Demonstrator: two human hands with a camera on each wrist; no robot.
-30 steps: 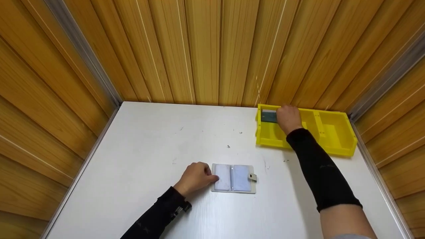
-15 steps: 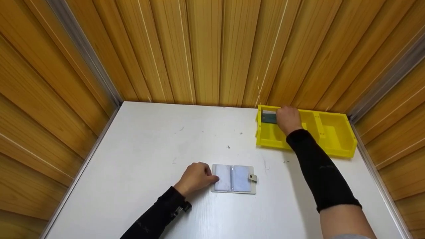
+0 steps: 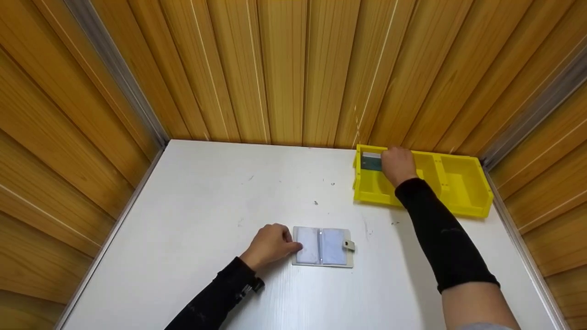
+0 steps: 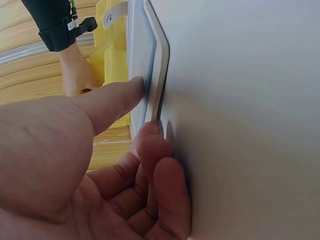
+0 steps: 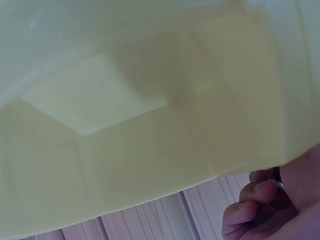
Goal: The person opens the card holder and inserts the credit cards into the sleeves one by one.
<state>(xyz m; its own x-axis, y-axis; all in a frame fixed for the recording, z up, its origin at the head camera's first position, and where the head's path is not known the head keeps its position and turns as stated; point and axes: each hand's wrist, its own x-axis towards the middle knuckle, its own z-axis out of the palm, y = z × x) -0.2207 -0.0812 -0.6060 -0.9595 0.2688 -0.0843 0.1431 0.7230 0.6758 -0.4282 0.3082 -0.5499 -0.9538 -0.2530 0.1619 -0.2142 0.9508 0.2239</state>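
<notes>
An open card holder with clear pale sleeves and a snap tab lies flat on the white table. My left hand pinches its left edge, thumb on the sleeve page and fingertips at the cover's rim, as the left wrist view shows. Over at the yellow bin, my right hand reaches into the left part, beside a dark green flat piece with a whitish strip along its top. Curled fingers show in the right wrist view with a thin shiny edge near them; what they hold is unclear.
The yellow bin stands at the table's back right, against the wood-panelled wall, split by a divider. Small dark marks dot the white table. Metal rails run along the side walls.
</notes>
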